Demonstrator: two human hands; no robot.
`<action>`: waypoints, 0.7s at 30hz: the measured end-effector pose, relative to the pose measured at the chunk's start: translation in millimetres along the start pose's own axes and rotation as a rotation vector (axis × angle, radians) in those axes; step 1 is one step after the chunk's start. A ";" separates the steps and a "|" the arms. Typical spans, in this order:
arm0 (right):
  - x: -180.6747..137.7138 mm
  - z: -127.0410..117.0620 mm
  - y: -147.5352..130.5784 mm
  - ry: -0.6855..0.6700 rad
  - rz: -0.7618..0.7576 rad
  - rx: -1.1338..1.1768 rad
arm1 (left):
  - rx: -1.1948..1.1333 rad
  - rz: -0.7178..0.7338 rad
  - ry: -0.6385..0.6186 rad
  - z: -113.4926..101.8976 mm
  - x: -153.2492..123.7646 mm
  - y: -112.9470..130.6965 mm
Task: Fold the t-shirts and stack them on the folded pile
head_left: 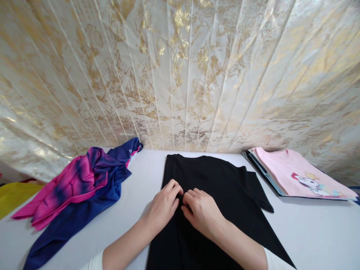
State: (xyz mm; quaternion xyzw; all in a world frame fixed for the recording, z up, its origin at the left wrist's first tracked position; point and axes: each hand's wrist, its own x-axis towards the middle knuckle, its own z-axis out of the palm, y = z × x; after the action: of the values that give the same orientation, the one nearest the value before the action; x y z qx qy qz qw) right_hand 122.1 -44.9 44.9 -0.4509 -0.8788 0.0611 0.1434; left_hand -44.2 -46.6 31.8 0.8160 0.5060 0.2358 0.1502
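A black shirt (pixel 219 187) lies spread on the white table (pixel 309 232), partly folded, with one sleeve sticking out to the right. Both of my hands rest on its middle, side by side and touching. My left hand (pixel 163 206) has its fingers curled and pinched on the black fabric. My right hand (pixel 201 212) is curled the same way, its fingertips gripping the cloth right beside the left.
A crumpled pink and navy garment (pixel 81 187) lies at the left. A stack of folded clothes topped by a pink printed T-shirt (pixel 295 176) sits at the back right. A gold-patterned curtain (pixel 180 75) hangs behind. Something yellow (pixel 14 195) shows at the far left.
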 end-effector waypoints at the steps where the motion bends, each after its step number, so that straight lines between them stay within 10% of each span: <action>1: 0.7 -1.8 1.1 -0.026 -0.001 0.034 | 0.016 0.023 0.003 -0.5 -1.8 0.2; 8: 39.8 -18.8 30.2 0.055 0.037 0.182 | 0.174 0.223 0.011 -5.1 -9.9 6.1; 21: 112.1 40.7 68.6 -0.058 -0.022 0.009 | 0.132 0.169 -0.111 6.9 -18.8 -2.4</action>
State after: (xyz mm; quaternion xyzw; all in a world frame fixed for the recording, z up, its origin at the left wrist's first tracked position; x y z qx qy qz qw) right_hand 100.8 87.0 12.0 -0.4387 -0.8873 0.0765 0.1204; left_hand -49.4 -62.4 20.4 0.8756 0.4407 0.1682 0.1038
